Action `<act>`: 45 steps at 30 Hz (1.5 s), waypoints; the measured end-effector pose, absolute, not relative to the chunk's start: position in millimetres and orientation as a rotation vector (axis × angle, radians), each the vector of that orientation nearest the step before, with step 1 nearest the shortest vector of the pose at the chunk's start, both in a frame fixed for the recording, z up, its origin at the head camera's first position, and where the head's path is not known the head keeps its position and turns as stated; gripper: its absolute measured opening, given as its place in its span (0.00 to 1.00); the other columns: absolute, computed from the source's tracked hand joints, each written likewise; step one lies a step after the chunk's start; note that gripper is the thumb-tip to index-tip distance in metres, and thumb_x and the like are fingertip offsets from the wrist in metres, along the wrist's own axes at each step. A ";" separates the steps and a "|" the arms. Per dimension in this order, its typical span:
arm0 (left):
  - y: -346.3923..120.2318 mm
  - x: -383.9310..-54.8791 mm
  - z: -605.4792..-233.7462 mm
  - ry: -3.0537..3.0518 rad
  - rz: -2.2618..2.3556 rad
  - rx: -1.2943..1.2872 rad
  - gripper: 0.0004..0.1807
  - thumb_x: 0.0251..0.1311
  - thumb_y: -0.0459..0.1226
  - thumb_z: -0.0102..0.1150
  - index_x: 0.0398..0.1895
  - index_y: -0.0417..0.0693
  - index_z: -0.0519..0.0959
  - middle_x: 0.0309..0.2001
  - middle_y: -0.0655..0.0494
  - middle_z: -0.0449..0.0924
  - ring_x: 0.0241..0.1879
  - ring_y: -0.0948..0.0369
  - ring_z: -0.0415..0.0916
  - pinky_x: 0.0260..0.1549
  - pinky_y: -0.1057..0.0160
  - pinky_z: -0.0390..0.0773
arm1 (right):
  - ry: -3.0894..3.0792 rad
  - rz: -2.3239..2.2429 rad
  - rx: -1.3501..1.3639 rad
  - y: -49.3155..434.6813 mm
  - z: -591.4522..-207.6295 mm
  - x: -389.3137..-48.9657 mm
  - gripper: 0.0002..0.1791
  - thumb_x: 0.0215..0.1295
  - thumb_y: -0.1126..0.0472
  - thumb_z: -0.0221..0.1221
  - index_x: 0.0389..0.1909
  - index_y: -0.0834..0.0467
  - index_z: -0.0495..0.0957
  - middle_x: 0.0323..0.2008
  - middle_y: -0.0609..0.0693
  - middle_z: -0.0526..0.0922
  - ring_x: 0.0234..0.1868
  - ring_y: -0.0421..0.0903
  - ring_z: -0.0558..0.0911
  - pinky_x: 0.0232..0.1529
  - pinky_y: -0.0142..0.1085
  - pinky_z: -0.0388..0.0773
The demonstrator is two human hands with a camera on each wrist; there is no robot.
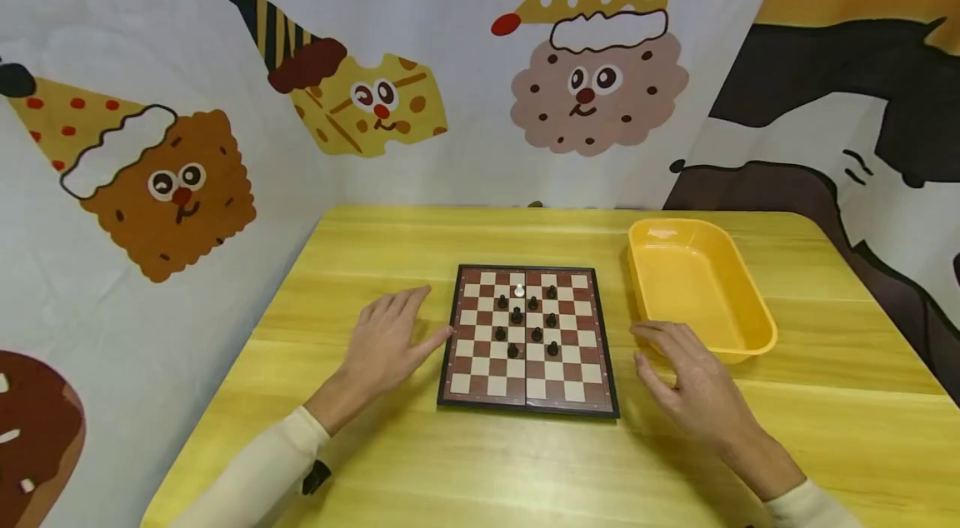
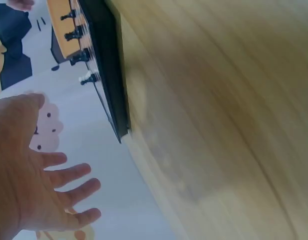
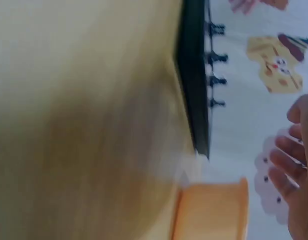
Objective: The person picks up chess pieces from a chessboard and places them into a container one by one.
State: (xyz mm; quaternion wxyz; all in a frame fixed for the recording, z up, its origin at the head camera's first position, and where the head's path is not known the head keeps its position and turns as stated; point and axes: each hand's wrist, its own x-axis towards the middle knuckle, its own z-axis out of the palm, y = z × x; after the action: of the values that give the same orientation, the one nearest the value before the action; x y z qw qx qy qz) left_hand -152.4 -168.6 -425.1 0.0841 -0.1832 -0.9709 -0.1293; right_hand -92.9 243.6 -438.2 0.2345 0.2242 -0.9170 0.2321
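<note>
A brown and white chessboard (image 1: 570, 391) with a black frame lies on the table, its fold line running down the middle. Several black chess pieces (image 1: 517, 316) stand around its centre, and one white piece (image 1: 519, 291) stands near the far edge. To the left of the board, my left hand (image 1: 386, 341) hovers with fingers spread and nothing in it; its thumb is close to the board's edge. On the other side, my right hand (image 1: 693, 382) is held with fingers extended, between the board and a yellow tray (image 1: 757, 320). Both hands hold nothing.
The yellow wood-grain table (image 1: 390, 470) stands against a white cloth backdrop (image 1: 465, 170) printed with cartoon biscuits and cheese. The tray's raised rim lies right beside the right hand's fingers. A dark strap (image 1: 317, 478) shows at the left sleeve.
</note>
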 end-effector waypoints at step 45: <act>-120.4 -136.0 -459.0 -3.018 -0.364 -0.919 0.58 0.56 0.69 0.62 0.72 0.29 0.66 0.76 0.35 0.54 0.75 0.43 0.53 0.69 0.48 0.62 | -2.722 0.767 0.851 174.2 -464.5 -145.0 0.10 0.70 0.58 0.66 0.46 0.58 0.88 0.46 0.52 0.85 0.47 0.51 0.84 0.50 0.50 0.83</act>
State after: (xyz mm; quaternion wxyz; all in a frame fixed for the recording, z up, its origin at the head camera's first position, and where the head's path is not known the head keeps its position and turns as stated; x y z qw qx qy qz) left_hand -136.0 -120.4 -459.0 -0.0171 -0.2893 -0.9502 -0.1146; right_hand -145.0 174.2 -464.5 0.0937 0.2869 -0.9176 0.2587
